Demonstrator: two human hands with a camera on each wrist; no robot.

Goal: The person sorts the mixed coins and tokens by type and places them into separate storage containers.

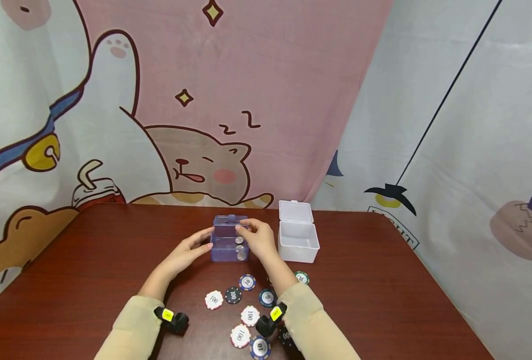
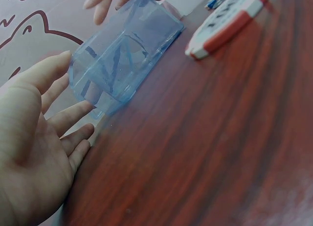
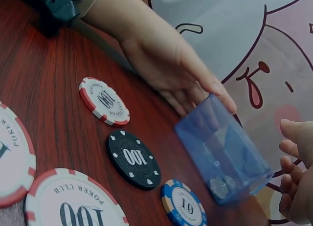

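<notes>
A translucent blue plastic box [image 1: 224, 255] stands on the table with its lid [image 1: 229, 219] raised at the back. Several silver coins [image 3: 219, 188] lie inside, along its right side. My left hand [image 1: 182, 256] is at the box's left side, thumb and fingers extended; in the right wrist view its fingertips touch a corner. Over the right rear of the box, my right hand [image 1: 260, 241] has its fingers loosely bent, and I see nothing held in it. In the right wrist view, that hand [image 3: 298, 172] appears beside the box, with a gap between them.
Just right of the blue box, a white box [image 1: 298, 252] stands with its lid up. Several poker chips lie nearer me, among them a black chip [image 1: 233, 295], a white-and-red chip [image 1: 213, 300] and a blue chip [image 1: 247, 282]. Behind the brown table [image 1: 112, 260] hangs a printed cloth [image 1: 293, 100].
</notes>
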